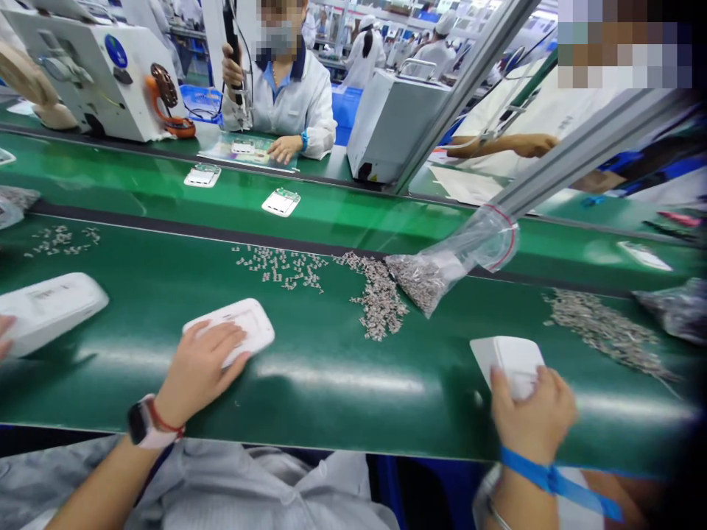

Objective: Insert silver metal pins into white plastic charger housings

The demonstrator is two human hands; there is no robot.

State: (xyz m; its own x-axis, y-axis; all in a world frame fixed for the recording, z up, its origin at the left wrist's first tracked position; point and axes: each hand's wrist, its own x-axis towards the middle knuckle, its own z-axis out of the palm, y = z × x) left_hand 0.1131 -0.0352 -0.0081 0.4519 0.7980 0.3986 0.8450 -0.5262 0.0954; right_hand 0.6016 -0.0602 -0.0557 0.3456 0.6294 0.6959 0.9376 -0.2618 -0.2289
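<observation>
below, glossy green workbench [353, 419]; black strip [138, 223] along far edge, green conveyor [237, 205] and co-worker [312, 96] beyond. left hand [202, 364] open, palm down on white plastic housing [261, 324]; right hand [535, 416], near front edge, gripping second white plastic housing [518, 359]. wide stretch between hands; small metal parts [381, 302] heaped farther back.

L grip [196, 368] flat on wht case [257, 322]; R grip [533, 419] holding wht box [513, 357].

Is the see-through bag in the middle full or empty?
Partly full: the bag has grey bits bunched at one end, while its red-lined end looks clear.
</observation>
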